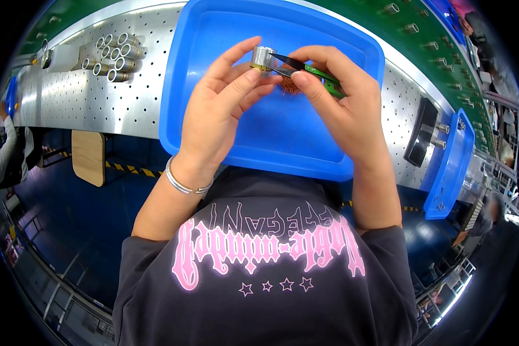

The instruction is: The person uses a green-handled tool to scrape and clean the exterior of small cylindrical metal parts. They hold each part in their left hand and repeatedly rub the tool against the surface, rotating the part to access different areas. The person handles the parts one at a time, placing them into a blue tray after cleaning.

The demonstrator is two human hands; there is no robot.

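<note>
Over the blue tray [225, 155], my left hand [213, 109] grips a small silvery metal cylinder [263, 57] with a yellowish lower rim between thumb and fingers. My right hand [346, 95] is closed around green-handled snips [327, 81] with dark pointed blades. The blades are apart; one tip reaches the cylinder's upper part, and the other lies lower, by my left fingertips. Whether the tips touch the metal, I cannot tell. Just below the blades a reddish-brown clump of fine strands [289, 86] shows, partly covered by my fingers and the snips.
Several metal cylinders [120, 60] stand grouped on the perforated metal table [150, 86] to the left. A flat black object [421, 131] and a second blue tray [451, 167] lie at right. Beyond is a green surface with small cylinders. A wooden stool [89, 157] stands below the table's left part.
</note>
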